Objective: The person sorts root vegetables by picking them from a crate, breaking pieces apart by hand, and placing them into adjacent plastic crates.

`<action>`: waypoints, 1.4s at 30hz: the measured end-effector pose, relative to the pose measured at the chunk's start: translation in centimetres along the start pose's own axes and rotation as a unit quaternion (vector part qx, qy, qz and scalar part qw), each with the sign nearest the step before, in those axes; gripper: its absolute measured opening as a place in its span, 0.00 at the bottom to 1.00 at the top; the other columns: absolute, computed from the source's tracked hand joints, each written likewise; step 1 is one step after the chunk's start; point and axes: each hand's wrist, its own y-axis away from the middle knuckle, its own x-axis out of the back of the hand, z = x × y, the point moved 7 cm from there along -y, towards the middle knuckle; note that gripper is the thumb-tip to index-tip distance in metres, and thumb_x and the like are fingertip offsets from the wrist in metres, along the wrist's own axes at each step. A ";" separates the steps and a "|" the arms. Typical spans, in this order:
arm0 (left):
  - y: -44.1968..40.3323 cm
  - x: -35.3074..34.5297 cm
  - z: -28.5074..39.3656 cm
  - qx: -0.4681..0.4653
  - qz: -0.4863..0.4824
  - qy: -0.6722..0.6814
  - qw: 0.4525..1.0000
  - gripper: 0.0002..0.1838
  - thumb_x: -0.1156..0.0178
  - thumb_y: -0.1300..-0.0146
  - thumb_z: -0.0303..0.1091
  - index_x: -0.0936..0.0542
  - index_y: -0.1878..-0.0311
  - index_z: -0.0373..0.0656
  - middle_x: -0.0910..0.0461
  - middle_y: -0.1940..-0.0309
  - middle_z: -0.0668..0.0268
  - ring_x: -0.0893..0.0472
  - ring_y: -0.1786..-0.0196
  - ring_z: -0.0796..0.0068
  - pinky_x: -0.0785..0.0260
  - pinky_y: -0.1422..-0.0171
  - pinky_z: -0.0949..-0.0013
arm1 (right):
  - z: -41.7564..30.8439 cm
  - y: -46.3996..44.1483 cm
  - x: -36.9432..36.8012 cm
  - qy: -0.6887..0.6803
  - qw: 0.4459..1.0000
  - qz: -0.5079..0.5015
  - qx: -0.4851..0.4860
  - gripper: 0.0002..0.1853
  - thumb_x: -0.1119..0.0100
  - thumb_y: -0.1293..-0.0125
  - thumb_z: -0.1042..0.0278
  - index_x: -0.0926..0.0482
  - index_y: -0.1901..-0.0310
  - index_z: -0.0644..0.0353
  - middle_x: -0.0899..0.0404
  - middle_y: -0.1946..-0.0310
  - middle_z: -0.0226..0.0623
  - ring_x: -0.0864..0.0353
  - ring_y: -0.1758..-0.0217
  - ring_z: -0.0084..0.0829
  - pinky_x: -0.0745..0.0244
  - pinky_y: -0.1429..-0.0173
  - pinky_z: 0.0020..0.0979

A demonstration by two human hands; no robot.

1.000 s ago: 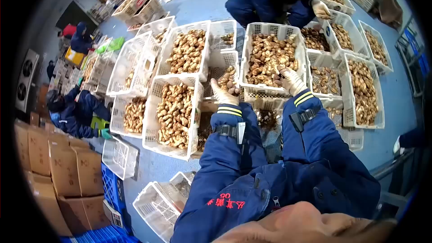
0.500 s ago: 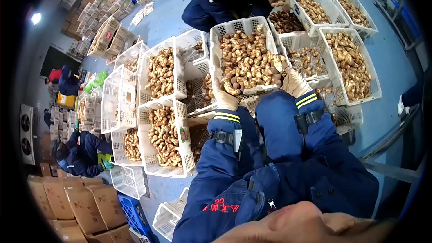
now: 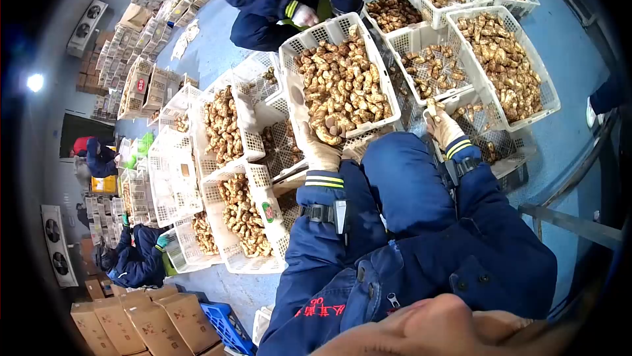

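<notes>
My gloved left hand (image 3: 318, 150) is at the near left corner of the central white crate (image 3: 392, 113), closed on brown mushrooms, several of them dark-tipped. That crate is heaped with mushrooms (image 3: 345, 82). Out to the right, my gloved right hand (image 3: 445, 128) pinches a pale mushroom (image 3: 432, 107) near the rim of a crate holding fewer mushrooms (image 3: 434, 69). Beside it stands a fuller crate (image 3: 503, 66). To the left of my left hand are a partly filled crate (image 3: 284, 148) and crates of mushrooms (image 3: 243, 214).
Across the central crate a co-worker (image 3: 263, 3) in dark blue crouches, gloved hands near its far side. Another person (image 3: 139, 254) sits at the left. Cardboard boxes (image 3: 155, 323) and a blue crate (image 3: 227, 326) lie at the lower left; a metal rail (image 3: 573, 221) is at the right.
The view has swung right. My right hand has moved from the central crate to the crate on its right, carrying a mushroom. My left hand stays at the near left corner.
</notes>
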 end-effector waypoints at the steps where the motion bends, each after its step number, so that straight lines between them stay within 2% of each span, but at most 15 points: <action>1: -0.3 0.5 0.0 0.001 0.019 -0.003 1.000 0.26 0.52 0.33 0.58 0.22 0.55 0.42 0.19 0.71 0.63 0.25 0.76 0.69 0.26 0.49 0.57 | -0.6 0.3 0.5 0.091 0.995 0.027 0.028 0.26 0.66 0.26 0.58 0.43 0.28 0.55 0.45 0.27 0.33 0.46 0.26 0.42 0.63 0.23 0.53; 3: -1.0 1.0 0.0 -0.014 0.012 -0.013 1.000 0.26 0.53 0.32 0.58 0.22 0.54 0.43 0.19 0.70 0.64 0.25 0.76 0.70 0.27 0.49 0.57 | -1.4 0.9 1.5 0.276 0.954 0.096 0.067 0.28 0.67 0.25 0.52 0.43 0.29 0.55 0.44 0.27 0.30 0.45 0.26 0.37 0.63 0.23 0.52; 4: -0.9 0.9 -0.1 -0.013 0.009 -0.016 1.000 0.26 0.53 0.32 0.58 0.22 0.54 0.43 0.20 0.70 0.64 0.25 0.75 0.70 0.27 0.50 0.57 | -0.2 1.0 0.7 0.492 0.824 0.230 0.162 0.28 0.67 0.25 0.51 0.41 0.29 0.55 0.43 0.28 0.30 0.44 0.26 0.35 0.63 0.23 0.50; 5: -0.9 0.8 -0.2 -0.012 0.005 -0.019 1.000 0.26 0.54 0.32 0.58 0.22 0.53 0.44 0.20 0.69 0.65 0.25 0.75 0.71 0.27 0.50 0.58 | 1.6 1.5 -1.6 0.664 0.619 0.344 0.242 0.28 0.67 0.25 0.49 0.40 0.30 0.54 0.41 0.28 0.30 0.44 0.26 0.34 0.63 0.22 0.48; 6: -0.2 -0.1 -0.2 -0.003 0.001 -0.019 1.000 0.26 0.54 0.32 0.58 0.23 0.53 0.44 0.20 0.69 0.65 0.26 0.75 0.71 0.27 0.50 0.58 | 3.7 1.6 -2.9 0.669 0.582 0.379 0.264 0.24 0.59 0.26 0.51 0.35 0.33 0.51 0.33 0.33 0.30 0.38 0.30 0.32 0.52 0.25 0.44; 7: 0.1 -0.6 -0.2 0.006 -0.004 -0.020 1.000 0.26 0.54 0.32 0.58 0.23 0.53 0.44 0.20 0.69 0.65 0.26 0.75 0.71 0.28 0.50 0.58 | 2.1 1.5 -2.8 0.657 0.605 0.324 0.312 0.21 0.48 0.30 0.55 0.29 0.38 0.49 0.26 0.41 0.27 0.31 0.37 0.30 0.40 0.32 0.41; 9: 0.1 -0.4 -0.1 0.015 -0.032 -0.031 0.999 0.25 0.54 0.32 0.58 0.23 0.52 0.44 0.20 0.69 0.65 0.26 0.75 0.72 0.28 0.49 0.58 | 1.5 1.4 -2.8 0.643 0.600 0.334 0.340 0.22 0.42 0.32 0.57 0.30 0.39 0.51 0.25 0.45 0.27 0.27 0.41 0.31 0.34 0.37 0.41; 12: 0.3 -0.3 -0.2 0.011 -0.014 -0.032 0.999 0.25 0.53 0.32 0.57 0.23 0.51 0.44 0.21 0.69 0.64 0.25 0.74 0.72 0.28 0.48 0.57 | 2.1 1.3 -3.7 0.646 0.589 0.337 0.349 0.40 0.39 0.34 0.62 0.52 0.28 0.60 0.26 0.45 0.37 0.22 0.49 0.36 0.24 0.46 0.38; 20: 0.3 -0.5 -0.4 0.028 -0.032 -0.038 0.998 0.23 0.54 0.31 0.55 0.24 0.52 0.44 0.22 0.69 0.64 0.27 0.73 0.69 0.29 0.52 0.58 | 6.1 0.0 -6.1 0.686 0.536 0.329 0.365 0.51 0.34 0.38 0.64 0.63 0.27 0.70 0.29 0.43 0.50 0.21 0.50 0.38 0.22 0.47 0.37; 27: 0.4 -0.3 -0.4 0.033 0.007 -0.035 0.999 0.23 0.53 0.32 0.56 0.23 0.54 0.45 0.21 0.70 0.64 0.27 0.74 0.69 0.28 0.53 0.58 | 2.0 -2.1 -9.1 0.666 0.560 0.307 0.385 0.48 0.35 0.37 0.59 0.58 0.27 0.64 0.28 0.43 0.48 0.22 0.46 0.41 0.23 0.44 0.41; 28: 0.4 -0.4 -0.2 0.021 0.011 -0.044 0.999 0.23 0.53 0.32 0.55 0.23 0.55 0.45 0.21 0.70 0.64 0.27 0.74 0.70 0.28 0.53 0.58 | 4.7 -2.9 -10.8 0.659 0.572 0.297 0.388 0.42 0.39 0.35 0.61 0.54 0.29 0.65 0.36 0.37 0.51 0.35 0.32 0.46 0.37 0.31 0.50; 32: 0.5 -0.6 -0.3 0.017 -0.003 -0.035 0.999 0.22 0.52 0.32 0.56 0.24 0.57 0.45 0.21 0.71 0.63 0.26 0.74 0.71 0.27 0.54 0.57 | 3.8 -3.7 -13.3 0.697 0.560 0.286 0.344 0.36 0.57 0.28 0.44 0.47 0.29 0.63 0.43 0.29 0.48 0.38 0.29 0.40 0.44 0.26 0.46; 35: 0.6 -0.5 0.0 0.011 0.016 -0.048 0.999 0.22 0.52 0.32 0.56 0.24 0.58 0.45 0.21 0.71 0.63 0.25 0.75 0.70 0.26 0.54 0.57 | 2.5 -3.5 -13.9 0.683 0.588 0.225 0.370 0.29 0.49 0.28 0.53 0.39 0.34 0.62 0.36 0.34 0.48 0.32 0.33 0.38 0.33 0.32 0.37; 37: 0.3 -0.3 0.0 0.012 -0.008 -0.038 0.999 0.22 0.52 0.32 0.55 0.24 0.57 0.45 0.20 0.71 0.62 0.25 0.76 0.69 0.26 0.53 0.55 | 4.7 -2.9 -13.9 0.681 0.621 0.185 0.341 0.22 0.43 0.31 0.58 0.31 0.41 0.60 0.23 0.47 0.41 0.21 0.47 0.34 0.23 0.44 0.31; 42: 0.0 0.2 -0.1 0.024 -0.016 -0.033 0.999 0.22 0.52 0.32 0.55 0.23 0.58 0.45 0.20 0.71 0.62 0.24 0.76 0.68 0.26 0.50 0.54 | 8.6 -0.3 -13.4 0.755 0.552 0.207 0.287 0.40 0.33 0.42 0.43 0.33 0.35 0.61 0.26 0.44 0.40 0.22 0.54 0.28 0.23 0.51 0.29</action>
